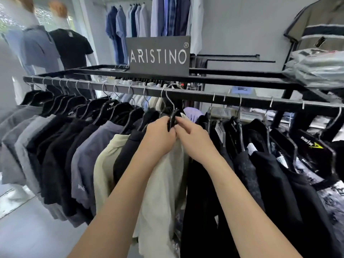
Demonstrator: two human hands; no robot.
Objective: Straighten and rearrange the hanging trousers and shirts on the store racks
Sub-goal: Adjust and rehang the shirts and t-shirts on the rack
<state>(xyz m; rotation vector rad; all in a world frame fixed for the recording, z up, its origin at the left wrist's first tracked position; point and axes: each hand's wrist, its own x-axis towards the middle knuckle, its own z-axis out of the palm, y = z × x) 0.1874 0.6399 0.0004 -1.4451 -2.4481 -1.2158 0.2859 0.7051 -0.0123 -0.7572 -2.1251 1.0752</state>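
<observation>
A black rail [195, 94] runs across the view with many shirts on black hangers. In the middle hangs a cream shirt [163, 175] on a black hanger [172, 118] whose metal hook sits over the rail. My left hand [160, 135] grips the hanger's left shoulder and the shirt's collar. My right hand [193, 136] pinches the hanger's right side, touching the left hand. Left of it hang black, grey-blue and beige shirts [78, 151]. To the right hang black shirts [260, 164], spaced wider apart.
A dark ARISTINO sign [158, 54] stands on the rack's top frame. Folded packaged shirts [316, 69] lie on the frame at right. Two dressed mannequins [55, 45] stand at back left. More shirts [130, 23] hang along the far wall. Grey floor shows at lower left.
</observation>
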